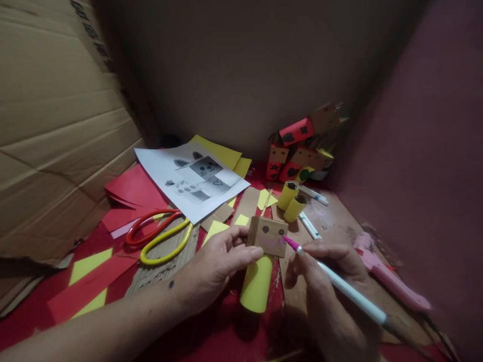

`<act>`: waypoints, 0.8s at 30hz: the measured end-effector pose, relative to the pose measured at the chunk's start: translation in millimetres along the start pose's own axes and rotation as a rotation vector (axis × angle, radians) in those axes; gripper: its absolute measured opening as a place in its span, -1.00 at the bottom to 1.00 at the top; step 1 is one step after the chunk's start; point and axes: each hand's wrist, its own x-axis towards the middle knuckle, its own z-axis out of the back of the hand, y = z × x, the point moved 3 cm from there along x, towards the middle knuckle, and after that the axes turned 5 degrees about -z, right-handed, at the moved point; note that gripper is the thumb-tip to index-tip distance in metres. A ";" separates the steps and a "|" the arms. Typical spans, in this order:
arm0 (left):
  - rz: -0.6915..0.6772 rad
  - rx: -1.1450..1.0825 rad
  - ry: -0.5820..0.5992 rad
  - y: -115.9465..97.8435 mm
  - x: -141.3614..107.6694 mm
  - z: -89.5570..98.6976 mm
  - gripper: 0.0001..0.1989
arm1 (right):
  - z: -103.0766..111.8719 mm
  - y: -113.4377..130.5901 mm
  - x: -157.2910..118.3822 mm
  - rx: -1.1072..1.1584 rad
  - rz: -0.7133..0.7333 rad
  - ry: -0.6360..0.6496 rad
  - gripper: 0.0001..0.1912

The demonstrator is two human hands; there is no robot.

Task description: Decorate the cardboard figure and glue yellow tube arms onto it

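My left hand (222,269) is closed on a small paper-roll figure, its thumb along the lower edge of the cardboard head. The figure has a boxy brown cardboard head (268,241) with two dark eyes and faint pink marks, and a yellow paper tube body (257,286). My right hand (332,291) grips a white felt-tip pen (349,291) with a magenta tip. That tip touches, or is very close to, the right side of the face. A thin stick shows behind the head.
Red-and-yellow-handled scissors (166,241) lie left, among paper scraps. A printed animal sheet (199,178) lies behind. Two yellow tubes (295,207) stand beside loose markers (310,225). Finished-looking red figures (296,133) are piled at the back; a pink glue gun (392,281) lies right.
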 end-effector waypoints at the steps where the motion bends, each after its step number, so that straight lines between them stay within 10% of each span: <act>1: -0.003 0.002 -0.001 0.1 -0.1 0.1 -0.81 | 0.5 0.5 0.0 -0.011 0.005 -0.002 -0.97; 14: 0.012 0.071 -0.055 -1.4 2.2 3.4 -0.68 | 9.8 0.6 24.8 -0.198 0.150 0.025 -0.38; 24: -0.036 0.083 -0.097 -3.1 3.1 7.6 -0.68 | 21.3 14.4 34.0 0.033 0.036 -0.088 -0.40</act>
